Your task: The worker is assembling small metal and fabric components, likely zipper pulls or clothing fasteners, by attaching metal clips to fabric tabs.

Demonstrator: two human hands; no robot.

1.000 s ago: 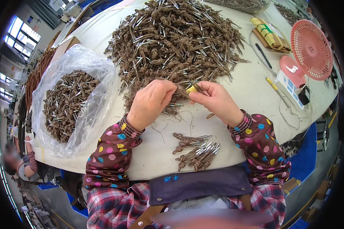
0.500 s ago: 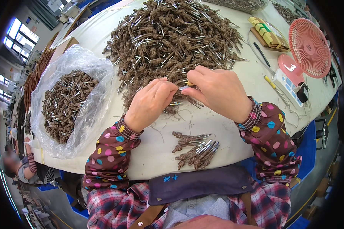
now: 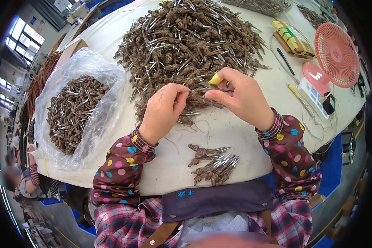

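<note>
Right hand — fingers pinched on brown cord piece — left hand likewise.

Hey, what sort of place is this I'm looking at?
Most likely a factory or workshop bench for hand assembly. A huge pile of knotted brown cords with metal tips covers the white table, a clear plastic bag holds more, and both the left hand and right hand work at them.

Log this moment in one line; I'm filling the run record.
left hand: pinching knotted cords | right hand: gripping cord, yellow thumb cot | big pile behind
</note>
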